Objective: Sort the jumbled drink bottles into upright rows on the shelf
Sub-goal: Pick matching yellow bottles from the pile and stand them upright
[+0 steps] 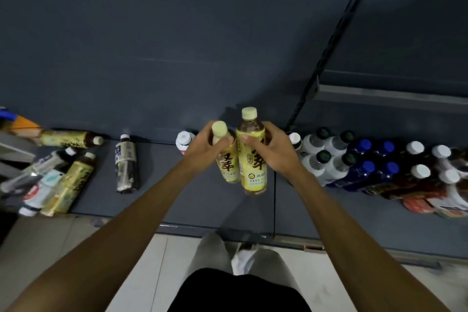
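Note:
Two yellow-labelled tea bottles with cream caps stand upright side by side over the middle of the dark shelf [177, 200]. My left hand [202, 147] grips the shorter-looking left bottle [228, 164] near its neck. My right hand [271, 149] grips the right bottle [253, 172] around its shoulder. A dark bottle with a white cap [126, 164] lies on the shelf to the left. A jumble of fallen bottles [63, 180], some yellow-labelled, lies at the far left.
Upright rows fill the shelf's right side: white bottles with dark caps [326, 157], blue-capped bottles [374, 167] and white-capped ones [430, 164]. A white bottle [183, 142] stands behind my left hand. A slotted shelf upright [329, 40] rises at the back. My legs are below.

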